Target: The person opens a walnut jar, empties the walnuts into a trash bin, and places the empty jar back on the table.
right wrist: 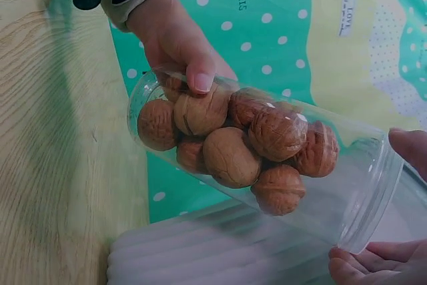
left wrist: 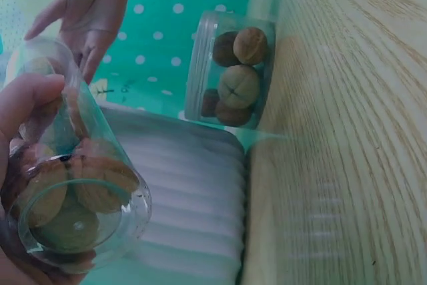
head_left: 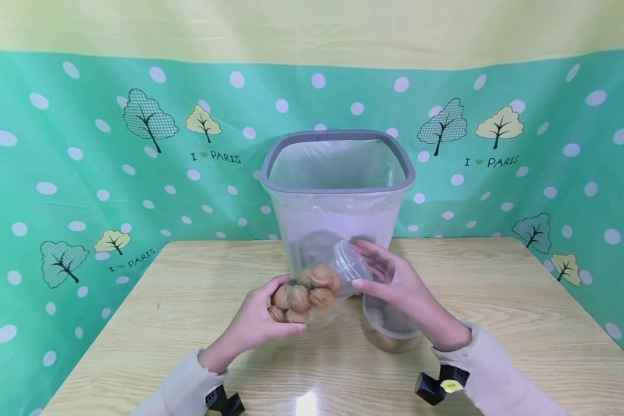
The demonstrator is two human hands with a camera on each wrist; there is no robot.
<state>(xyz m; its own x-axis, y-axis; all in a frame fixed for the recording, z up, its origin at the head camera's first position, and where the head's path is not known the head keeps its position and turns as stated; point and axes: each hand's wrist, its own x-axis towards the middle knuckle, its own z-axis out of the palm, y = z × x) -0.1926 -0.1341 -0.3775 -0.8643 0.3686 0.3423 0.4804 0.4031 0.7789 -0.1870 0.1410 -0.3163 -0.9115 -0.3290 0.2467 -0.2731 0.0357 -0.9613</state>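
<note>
My left hand (head_left: 255, 315) grips a clear plastic jar (right wrist: 327, 195) low on its side, thumb in front. Several walnuts (right wrist: 233, 157) fill its lower part, and it leans with its mouth raised toward the right. Around that mouth is my right hand (head_left: 395, 280), palm facing the jar in the left wrist view. Its thumb and fingertips are right at the rim on opposite sides, fingers spread rather than curled tight. A second clear jar (left wrist: 263, 108) stands upright on the table below my right forearm, with several walnuts at its bottom.
Behind both hands stands a pale waste bin (head_left: 338, 216) with a grey rim, lined with a thin clear bag. The wood-grain table (head_left: 203, 271) reaches back to a green dotted cloth (head_left: 83, 190) that hangs behind and at both sides.
</note>
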